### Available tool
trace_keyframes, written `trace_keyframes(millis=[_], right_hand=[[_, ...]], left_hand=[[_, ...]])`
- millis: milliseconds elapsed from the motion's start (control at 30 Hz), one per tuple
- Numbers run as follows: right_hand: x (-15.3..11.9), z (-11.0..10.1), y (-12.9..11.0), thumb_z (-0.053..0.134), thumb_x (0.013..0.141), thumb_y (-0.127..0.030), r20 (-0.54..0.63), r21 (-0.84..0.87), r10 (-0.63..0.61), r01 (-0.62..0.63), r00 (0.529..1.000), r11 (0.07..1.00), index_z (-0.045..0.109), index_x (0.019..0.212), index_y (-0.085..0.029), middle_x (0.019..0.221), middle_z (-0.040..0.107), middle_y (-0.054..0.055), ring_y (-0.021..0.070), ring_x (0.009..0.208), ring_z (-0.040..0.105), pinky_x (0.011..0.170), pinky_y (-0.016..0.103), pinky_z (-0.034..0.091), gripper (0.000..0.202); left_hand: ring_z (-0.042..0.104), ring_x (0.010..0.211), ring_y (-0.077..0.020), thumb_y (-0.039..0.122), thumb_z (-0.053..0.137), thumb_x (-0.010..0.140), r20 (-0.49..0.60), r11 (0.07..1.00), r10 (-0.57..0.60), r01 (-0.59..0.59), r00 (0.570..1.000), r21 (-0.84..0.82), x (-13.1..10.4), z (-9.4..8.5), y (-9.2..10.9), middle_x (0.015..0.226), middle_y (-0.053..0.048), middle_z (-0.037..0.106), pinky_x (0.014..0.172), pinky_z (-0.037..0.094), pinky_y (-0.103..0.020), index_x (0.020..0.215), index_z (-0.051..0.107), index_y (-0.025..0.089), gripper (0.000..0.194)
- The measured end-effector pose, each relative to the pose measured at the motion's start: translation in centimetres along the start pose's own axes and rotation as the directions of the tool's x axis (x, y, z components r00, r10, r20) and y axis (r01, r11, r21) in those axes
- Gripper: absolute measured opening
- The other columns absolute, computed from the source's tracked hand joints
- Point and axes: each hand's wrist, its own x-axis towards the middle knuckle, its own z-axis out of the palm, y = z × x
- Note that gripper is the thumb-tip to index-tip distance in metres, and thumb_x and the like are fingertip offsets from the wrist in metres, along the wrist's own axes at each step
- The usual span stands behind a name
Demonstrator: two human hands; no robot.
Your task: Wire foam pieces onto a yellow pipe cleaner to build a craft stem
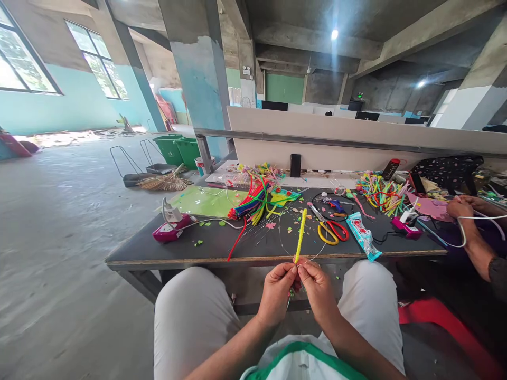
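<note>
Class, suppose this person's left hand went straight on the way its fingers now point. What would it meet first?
The right hand, most likely: it is right beside the left hand, at the lower end of the yellow stem. Whether the two hands touch is hard to tell.

Slim, straight yellow stem (301,236), fuzzy and matt; toward three o'clock, metal-bladed scissors (325,221) with smooth red-and-yellow plastic handles, then a crinkled, glossy blue-and-white film packet (361,232)
</note>
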Motion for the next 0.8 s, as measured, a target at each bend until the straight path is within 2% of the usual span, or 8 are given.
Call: trace_keyframes(millis=[133,233,333,467,600,667,800], right_hand=[[0.0,0.6,0.0,0.061,0.081,-0.040,-0.013,0.060,0.015,-0.014,1.000,0.998,0.074,0.092,-0.025,0.107,0.068,0.007,0.0232,0.101,0.060,0.091,0.035,0.046,0.023],[0.1,1.0,0.2,0.060,0.081,-0.041,0.034,0.139,0.092,-0.096,0.995,0.986,0.072,0.102,-0.024,0.103,0.069,0.007,0.0198,0.081,0.062,0.067,0.030,0.051,0.029],[0.0,1.1,0.2,0.061,0.079,-0.043,0.076,0.183,0.140,-0.152,0.987,0.971,0.072,0.102,-0.023,0.102,0.069,0.007,0.0149,0.061,0.058,0.049,0.026,0.045,0.032],[-0.1,0.5,-0.2,0.065,0.077,-0.043,0.081,0.225,0.157,-0.171,0.984,0.959,0.072,0.100,-0.024,0.092,0.070,0.005,0.0155,0.064,0.058,0.055,0.027,0.045,0.031],[0.7,-1.1,-1.1,0.067,0.078,-0.036,-0.002,0.349,0.137,-0.128,0.991,0.928,0.072,0.099,-0.023,0.091,0.069,0.004,0.0136,0.075,0.056,0.069,0.025,0.045,0.024],[1.5,-2.0,-1.8,0.067,0.079,-0.032,-0.010,0.462,0.114,-0.097,0.993,0.882,0.071,0.098,-0.022,0.090,0.069,0.004,0.0098,0.066,0.052,0.063,0.023,0.043,0.022],[3.1,-3.6,-3.1,0.068,0.079,-0.026,0.134,0.633,0.097,-0.161,0.986,0.757,0.070,0.096,-0.018,0.080,0.068,0.005,0.0070,0.055,0.047,0.048,0.020,0.034,0.019]], left_hand=[[0.051,0.051,-0.0094,0.035,0.069,0.074,-0.020,0.999,0.029,-0.028,0.999,0.043,0.0,0.0,-0.1,0.061,0.000,0.059,0.050,0.040,-0.022,0.076,0.066,0.014,0.020],[0.052,0.052,-0.0094,0.034,0.066,0.077,-0.016,0.997,0.050,-0.049,0.999,0.067,0.0,-0.1,-0.2,0.063,0.000,0.059,0.048,0.038,-0.020,0.078,0.065,0.014,0.020],[0.051,0.052,-0.0090,0.032,0.064,0.079,0.002,0.997,0.058,-0.058,0.998,0.047,-0.2,-0.2,-0.1,0.062,0.001,0.058,0.049,0.038,-0.020,0.078,0.064,0.014,0.018],[0.049,0.050,-0.0075,0.030,0.064,0.080,0.017,0.998,0.045,-0.046,0.999,0.038,-0.5,-0.3,0.5,0.059,0.002,0.056,0.046,0.034,-0.018,0.076,0.062,0.013,0.018],[0.049,0.049,-0.0071,0.031,0.065,0.079,0.015,0.999,0.005,-0.005,1.000,0.040,-0.7,-0.6,0.9,0.059,0.002,0.056,0.046,0.034,-0.018,0.076,0.061,0.014,0.018],[0.049,0.049,-0.0072,0.031,0.065,0.078,0.013,0.999,-0.016,0.015,1.000,0.044,-0.8,-0.7,0.8,0.059,0.002,0.057,0.046,0.034,-0.018,0.076,0.061,0.014,0.018],[0.048,0.048,-0.0070,0.032,0.067,0.077,0.003,0.998,-0.037,0.037,0.999,0.047,-0.9,-0.8,0.7,0.058,0.002,0.057,0.045,0.035,-0.019,0.075,0.061,0.014,0.019]])
